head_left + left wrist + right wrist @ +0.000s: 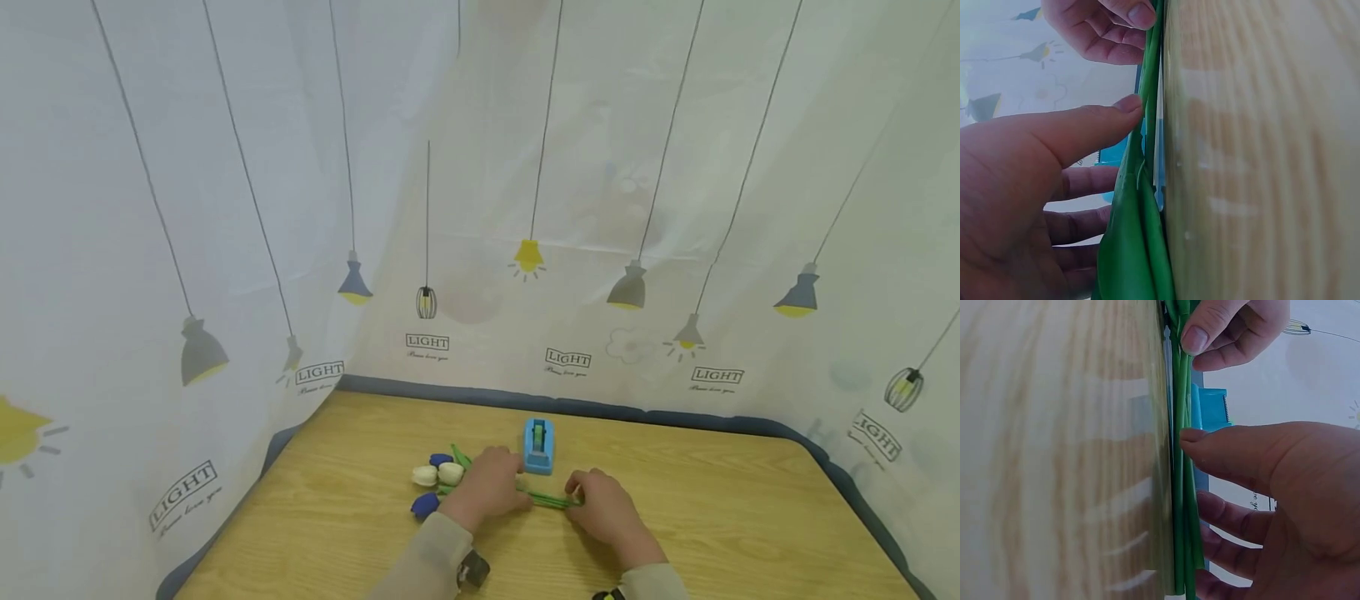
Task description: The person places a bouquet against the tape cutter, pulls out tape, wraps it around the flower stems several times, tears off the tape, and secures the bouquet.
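A bunch of artificial tulips lies low over the table, with white blooms [450, 474] and blue blooms [425, 505] at the left end and green stems [551, 500] running right. My left hand [491, 483] holds the bunch just right of the blooms, thumb on one side and fingers on the other. Toward the stem ends, my right hand [603, 510] pinches the stems [1179, 487] between thumb and fingers. Broad green leaves [1125, 244] show by the left palm in the left wrist view. The left hand partly covers the leaves and stems in the head view.
Just behind the stems stands a light-blue tape dispenser [538, 450] with a roll of tape in it. The wood-grain table [712, 492] ends at a dark blue edge [600, 410] along a white curtain [495, 167] printed with lamps.
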Demonstrator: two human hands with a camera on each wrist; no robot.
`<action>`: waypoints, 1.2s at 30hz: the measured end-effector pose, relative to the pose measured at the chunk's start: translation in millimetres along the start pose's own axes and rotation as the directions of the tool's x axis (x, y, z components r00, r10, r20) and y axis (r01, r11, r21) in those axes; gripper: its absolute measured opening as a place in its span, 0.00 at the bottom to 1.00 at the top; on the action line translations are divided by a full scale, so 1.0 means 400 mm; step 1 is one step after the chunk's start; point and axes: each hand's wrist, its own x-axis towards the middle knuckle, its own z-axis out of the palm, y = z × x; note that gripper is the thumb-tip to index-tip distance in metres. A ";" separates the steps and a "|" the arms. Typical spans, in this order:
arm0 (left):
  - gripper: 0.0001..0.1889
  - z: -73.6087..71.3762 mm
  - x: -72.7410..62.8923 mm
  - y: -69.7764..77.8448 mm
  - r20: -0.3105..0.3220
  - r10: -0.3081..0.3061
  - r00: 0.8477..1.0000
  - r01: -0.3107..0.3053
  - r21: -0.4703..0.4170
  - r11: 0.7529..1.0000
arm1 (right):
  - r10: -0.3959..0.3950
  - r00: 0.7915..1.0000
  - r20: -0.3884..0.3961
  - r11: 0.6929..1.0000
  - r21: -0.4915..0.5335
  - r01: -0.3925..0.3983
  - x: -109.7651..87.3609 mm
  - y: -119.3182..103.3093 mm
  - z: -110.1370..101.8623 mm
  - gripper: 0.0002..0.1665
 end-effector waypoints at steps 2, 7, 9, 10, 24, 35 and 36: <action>0.27 -0.003 -0.001 0.001 -0.002 -0.014 1.000 0.014 -0.012 1.000 | -0.004 1.000 0.000 1.000 0.012 0.004 0.001 0.000 0.000 0.14; 0.34 -0.002 0.006 -0.001 0.003 -0.027 1.000 0.028 -0.035 0.999 | 0.001 1.000 -0.004 1.000 0.021 -0.001 0.003 0.008 -0.002 0.19; 0.35 -0.001 0.015 -0.002 0.003 -0.031 1.000 0.031 -0.061 0.998 | 0.010 1.000 -0.010 1.000 0.029 -0.009 0.005 0.012 -0.006 0.22; 0.35 -0.003 0.020 -0.001 0.003 -0.035 0.999 0.036 -0.082 0.996 | 0.019 1.000 -0.010 0.999 0.039 -0.019 0.006 0.015 -0.008 0.23; 0.18 -0.021 0.121 0.033 -0.108 -0.257 0.960 0.174 -0.491 0.854 | 0.043 0.998 -0.036 0.998 0.051 -0.041 0.018 0.017 -0.016 0.29; 0.13 0.035 0.126 0.010 -0.109 -0.394 0.913 0.264 -0.578 0.772 | 0.054 0.997 -0.063 0.995 0.090 -0.048 0.012 -0.010 -0.014 0.25; 0.12 0.038 0.126 0.009 -0.114 -0.399 0.910 0.268 -0.572 0.775 | 0.053 0.996 -0.069 0.995 0.092 -0.047 0.012 -0.012 -0.012 0.24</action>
